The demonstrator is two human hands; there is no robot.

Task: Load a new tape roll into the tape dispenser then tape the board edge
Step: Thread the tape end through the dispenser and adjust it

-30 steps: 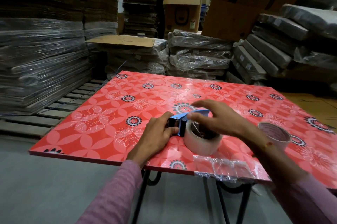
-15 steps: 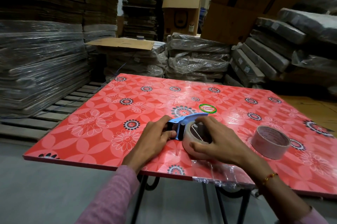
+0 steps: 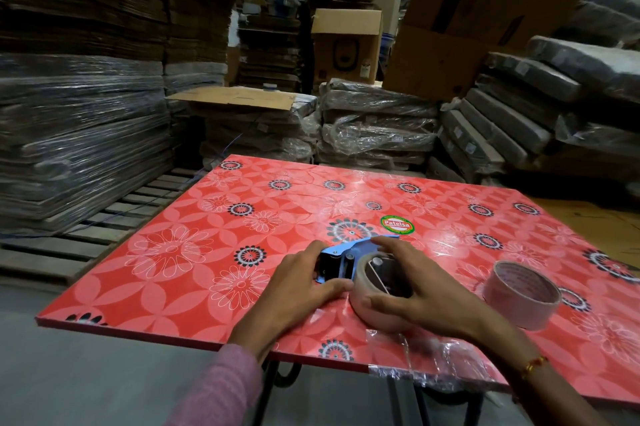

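A blue tape dispenser (image 3: 341,257) lies on the red flowered board (image 3: 194,252), near its front edge. A clear tape roll (image 3: 372,313) sits on the dispenser's hub. My left hand (image 3: 299,282) grips the dispenser's front end, thumb below and fingers over the top. My right hand (image 3: 415,290) is spread over the roll, its thumb against the roll's near side and its fingers reaching the blue frame. A second, pale tape roll (image 3: 521,295) lies flat on the board to the right. Wrinkled clear tape (image 3: 426,361) covers part of the board's front edge.
The board rests on a dark metal stand (image 3: 284,377). A green round sticker (image 3: 397,225) is behind the dispenser. Wrapped stacks of flat cardboard (image 3: 79,134) stand at the left, wrapped bundles and brown cartons (image 3: 346,44) behind. A wooden pallet (image 3: 86,238) lies left of the board.
My right hand has come down from above the roll and now lies spread round it. My left hand keeps its grip on the dispenser, which has stayed in place.
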